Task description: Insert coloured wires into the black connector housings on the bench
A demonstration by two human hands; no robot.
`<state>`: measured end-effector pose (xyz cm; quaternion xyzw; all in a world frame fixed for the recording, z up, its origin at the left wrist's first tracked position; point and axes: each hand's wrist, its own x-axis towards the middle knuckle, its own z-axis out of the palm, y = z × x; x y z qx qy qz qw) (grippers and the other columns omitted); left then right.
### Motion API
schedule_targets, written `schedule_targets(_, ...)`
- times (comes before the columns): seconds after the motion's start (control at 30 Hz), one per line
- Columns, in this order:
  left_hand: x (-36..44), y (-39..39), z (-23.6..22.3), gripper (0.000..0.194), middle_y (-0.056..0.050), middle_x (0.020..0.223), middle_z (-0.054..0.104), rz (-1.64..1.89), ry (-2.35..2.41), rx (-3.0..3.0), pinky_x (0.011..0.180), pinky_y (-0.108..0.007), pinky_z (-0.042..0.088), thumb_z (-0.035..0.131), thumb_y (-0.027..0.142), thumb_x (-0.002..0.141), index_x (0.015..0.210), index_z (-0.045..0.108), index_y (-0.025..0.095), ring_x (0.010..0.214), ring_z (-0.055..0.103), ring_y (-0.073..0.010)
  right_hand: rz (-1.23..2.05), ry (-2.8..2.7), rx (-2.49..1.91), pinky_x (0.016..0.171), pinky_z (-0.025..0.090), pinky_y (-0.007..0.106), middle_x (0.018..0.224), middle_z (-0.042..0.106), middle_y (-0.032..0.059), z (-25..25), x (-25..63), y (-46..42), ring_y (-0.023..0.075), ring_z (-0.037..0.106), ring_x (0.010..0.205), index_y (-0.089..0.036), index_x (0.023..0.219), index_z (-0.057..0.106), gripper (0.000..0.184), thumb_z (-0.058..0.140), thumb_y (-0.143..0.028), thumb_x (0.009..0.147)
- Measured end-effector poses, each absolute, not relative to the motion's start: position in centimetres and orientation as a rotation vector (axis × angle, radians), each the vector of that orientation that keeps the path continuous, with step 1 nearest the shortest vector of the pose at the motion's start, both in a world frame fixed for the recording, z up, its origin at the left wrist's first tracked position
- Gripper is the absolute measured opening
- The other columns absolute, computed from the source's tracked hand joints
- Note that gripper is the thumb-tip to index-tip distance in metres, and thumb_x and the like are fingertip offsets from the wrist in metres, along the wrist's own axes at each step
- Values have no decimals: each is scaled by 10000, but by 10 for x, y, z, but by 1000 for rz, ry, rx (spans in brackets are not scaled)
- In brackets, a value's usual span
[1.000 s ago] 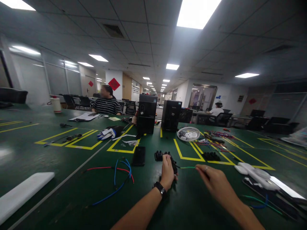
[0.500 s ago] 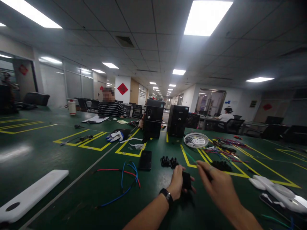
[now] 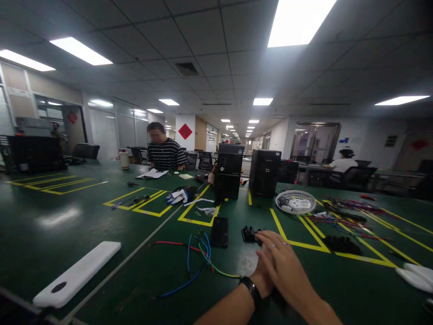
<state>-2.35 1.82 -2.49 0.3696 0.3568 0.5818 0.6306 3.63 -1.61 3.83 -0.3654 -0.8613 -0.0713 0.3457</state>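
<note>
My right hand [image 3: 287, 262] lies across my left hand in the lower middle, its fingers stretched out and close together. Its fingertips overlap the small black knobbed parts [image 3: 249, 234]; I cannot tell whether they touch. My left hand [image 3: 263, 276], with a black band on the wrist, is mostly covered, so its fingers and anything in them are hidden. A green-yellow wire [image 3: 221, 272] runs to beside the left wrist. It lies with blue wires [image 3: 182, 286] and a red wire [image 3: 169, 243]. A black phone-like slab [image 3: 219, 232] rests just behind them.
Two black computer towers [image 3: 228, 174] stand ahead. A white round basket [image 3: 295, 202], wire bundles [image 3: 358, 207] and dark parts [image 3: 342, 245] lie right. On the left are a long white object [image 3: 79, 273] and gloves [image 3: 177, 196]. A person [image 3: 166, 153] sits across the green table.
The green wire has left my right hand and lies among the blue and red wires. My right hand has moved left over my left hand. The view has turned left.
</note>
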Motion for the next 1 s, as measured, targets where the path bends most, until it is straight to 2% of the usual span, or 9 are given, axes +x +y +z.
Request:
schedule_targets(0.07, -23, 18, -23, 528, -40, 686, 615, 1229, 843, 887, 389, -230, 420, 210, 532, 885, 1020, 576, 177, 557, 590, -172, -43, -2248, -1104, 1058, 350, 453, 1398, 448, 89, 31, 83, -6, 269, 419, 1276, -246, 1364, 412, 520, 525, -387, 877)
schedule_targets(0.13, -21, 17, -22, 457, -10, 697, 591, 1186, 820, 833, 367, -198, 386, 217, 526, 903, 1109, 459, 199, 483, 559, -139, 137, -2307, -1165, 1063, 356, 432, 1418, 425, 105, 19, 116, 1, 266, 423, 1281, -222, 1406, 352, 621, 549, -424, 852)
schedule_targets(0.27, -20, 15, -22, 412, 16, 711, 540, 1171, 845, 855, 345, -161, 351, 315, 582, 874, 1094, 360, 236, 404, 510, -94, 356, -2393, -1125, 1065, 354, 397, 1359, 496, 102, 3, 135, 4, 250, 466, 1246, -221, 1341, 445, 541, 552, -413, 847)
schedule_targets(0.47, -22, 2, -13, 502, 20, 682, 550, 1066, 932, 1059, 357, -196, 358, 235, 653, 850, 1140, 268, 245, 373, 506, -113, 342, -2238, -1216, 1020, 378, 399, 1284, 548, 121, 12, 147, 26, 257, 513, 1184, -179, 1300, 458, 518, 532, -390, 833)
schedule_targets(0.53, -22, -5, -11, 468, 48, 585, 515, 1076, 1022, 1228, 374, -187, 321, 261, 617, 867, 1127, 299, 230, 370, 467, -111, 276, -2197, -1285, 990, 394, 390, 1236, 568, 142, 11, 154, 43, 255, 538, 1139, -134, 1259, 475, 491, 528, -348, 819)
schedule_targets(0.6, -22, -11, -10, 388, 62, 529, 464, 1104, 1056, 1494, 412, -196, 303, 309, 557, 886, 1049, 399, 216, 403, 440, -108, 225, -2201, -1369, 952, 412, 382, 1155, 605, 155, 7, 159, 62, 255, 568, 1070, -102, 1191, 521, 446, 542, -293, 789)
schedule_targets(0.73, -25, -20, -8, 276, 35, 573, 507, 1018, 927, 2007, 510, -229, 303, 366, 434, 910, 899, 528, 211, 509, 471, -112, 195, -2236, -1430, 935, 408, 365, 1097, 637, 143, -4, 147, 97, 251, 569, 1038, -107, 1124, 583, 402, 563, -220, 738)
schedule_targets(0.87, -28, -22, -4, 252, 46, 560, 520, 937, 913, 2078, 524, -234, 297, 341, 380, 927, 937, 532, 216, 510, 479, -116, 165, -2276, -1391, 963, 381, 346, 1150, 628, 125, -8, 117, 112, 241, 548, 1088, -133, 1172, 584, 446, 561, -203, 732)
schedule_targets(1.0, -28, -20, -4, 275, 59, 527, 493, 935, 890, 2017, 504, -227, 291, 324, 404, 931, 898, 517, 211, 483, 468, -110, 79, -2309, -1420, 980, 358, 289, 1244, 590, 69, -3, 110, 111, 203, 507, 1163, -210, 1265, 532, 519, 579, -244, 750)
